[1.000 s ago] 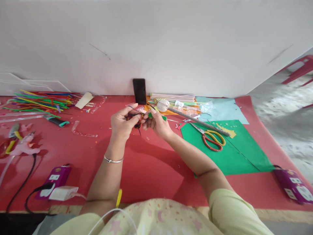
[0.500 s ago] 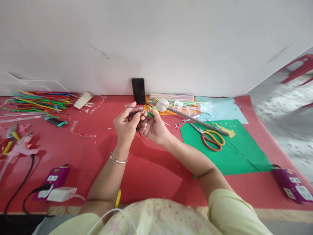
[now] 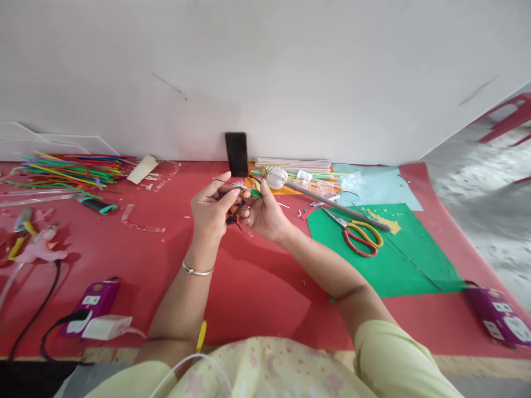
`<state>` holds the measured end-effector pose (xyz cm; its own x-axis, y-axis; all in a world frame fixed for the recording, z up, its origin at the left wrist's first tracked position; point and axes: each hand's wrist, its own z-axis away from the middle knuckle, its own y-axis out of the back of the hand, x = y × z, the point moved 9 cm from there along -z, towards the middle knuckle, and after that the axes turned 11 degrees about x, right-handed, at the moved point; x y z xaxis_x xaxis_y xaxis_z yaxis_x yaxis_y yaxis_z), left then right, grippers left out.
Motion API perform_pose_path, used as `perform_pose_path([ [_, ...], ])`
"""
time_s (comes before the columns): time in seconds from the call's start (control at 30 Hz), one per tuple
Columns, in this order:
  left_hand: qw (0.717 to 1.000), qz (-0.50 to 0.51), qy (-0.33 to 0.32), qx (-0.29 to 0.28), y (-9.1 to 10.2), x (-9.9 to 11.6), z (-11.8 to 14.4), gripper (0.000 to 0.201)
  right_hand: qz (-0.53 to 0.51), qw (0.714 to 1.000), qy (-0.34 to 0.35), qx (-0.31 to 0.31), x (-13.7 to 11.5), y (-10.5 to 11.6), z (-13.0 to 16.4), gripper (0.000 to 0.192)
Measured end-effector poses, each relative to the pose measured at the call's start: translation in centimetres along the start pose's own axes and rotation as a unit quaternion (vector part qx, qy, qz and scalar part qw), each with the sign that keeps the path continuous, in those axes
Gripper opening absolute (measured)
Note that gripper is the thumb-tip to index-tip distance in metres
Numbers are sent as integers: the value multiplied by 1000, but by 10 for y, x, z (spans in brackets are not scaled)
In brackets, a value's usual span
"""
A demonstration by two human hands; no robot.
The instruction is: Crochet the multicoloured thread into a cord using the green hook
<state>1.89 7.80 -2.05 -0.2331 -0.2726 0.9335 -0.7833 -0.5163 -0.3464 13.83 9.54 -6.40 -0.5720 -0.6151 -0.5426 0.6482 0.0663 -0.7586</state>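
Note:
Above the middle of the red table, my left hand [image 3: 210, 211] pinches a small dark craft piece [image 3: 234, 214] with orange patches and thin black strands, its exact kind unclear. My right hand [image 3: 269, 215] grips the same piece from the other side, fingers curled beneath it. A green strip [image 3: 256, 194] shows by the right thumb. Fingers hide much of the piece. Just beyond my right hand lies a grey stick with a round whitish head [image 3: 276, 178].
Red-and-yellow-handled scissors [image 3: 360, 235] lie on a green sheet [image 3: 415, 260]. A phone [image 3: 236, 153] leans on the wall. Colourful pipe cleaners [image 3: 74, 170], a teal-handled cutter [image 3: 95, 205], a pink glue gun [image 3: 41, 246], and purple power strips [image 3: 93, 304] lie around.
My fingers have shifted slightly on the dark piece, and more of its orange part and strands shows below them. Both hands keep hold of it.

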Motion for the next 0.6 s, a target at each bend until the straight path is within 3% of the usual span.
perform_pose_path([
  [0.17,1000,2,7,-23,-2,-2,-2,54,53,995,83,24,-17,2,0,67],
  [0.3,1000,-5,-7,-10,-1,0,-1,55,43,996,79,23,-14,-1,3,68],
  [0.43,996,28,73,-37,-6,-6,0,46,67,993,94,11,-14,0,2,70],
  [0.6,983,34,146,-108,-11,-4,2,37,150,967,202,-37,-34,10,-4,69],
])
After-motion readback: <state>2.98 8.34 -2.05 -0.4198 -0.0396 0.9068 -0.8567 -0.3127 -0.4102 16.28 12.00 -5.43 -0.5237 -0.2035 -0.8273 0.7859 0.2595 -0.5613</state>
